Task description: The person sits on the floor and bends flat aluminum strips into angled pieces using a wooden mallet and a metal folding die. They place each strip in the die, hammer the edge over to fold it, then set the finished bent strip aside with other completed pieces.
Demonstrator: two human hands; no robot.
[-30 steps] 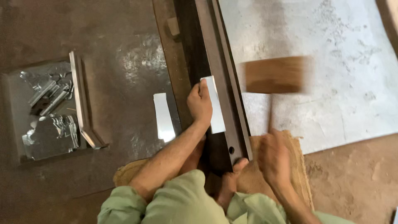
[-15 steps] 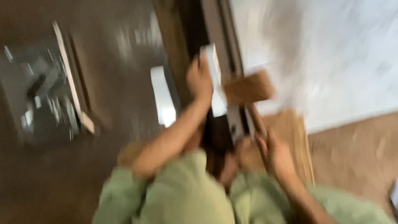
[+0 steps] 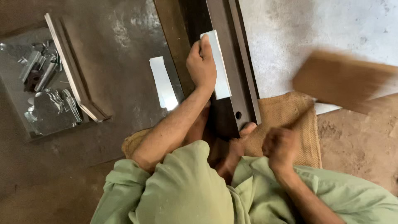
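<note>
Down near my body, my right hand (image 3: 281, 149) is closed as a fist around a handle; I cannot see the handle itself well, but the blurred wooden mallet head (image 3: 344, 81) is raised to the right, above the edge of the pale metal sheet (image 3: 315, 29). Under this hand lies a piece of burlap sacking (image 3: 290, 120), and my bare toes (image 3: 246, 130) rest against the near end of the dark steel bar (image 3: 232, 62).

A little farther, my left hand (image 3: 202, 64) presses flat on a small bright metal strip (image 3: 217, 64), fingers and thumb closed over its left edge, and holds it on the bar. So the strip is on top of the bar, along its length, touching my palm. Another strip of the same kind (image 3: 163, 83) lies free on the dark floor just to the left of the bar.

Farthest to the left is a flat tray (image 3: 16, 108) with small bent metal pieces (image 3: 45, 95), and a long angle piece (image 3: 70, 68) leans on its edge.

The danger, as I judge it: the mallet is moving fast and my left fingers are very near the place it would strike. If the strip slips on the smooth bar, or my aim goes left, the blow could land on my fingers, or near my toes.
</note>
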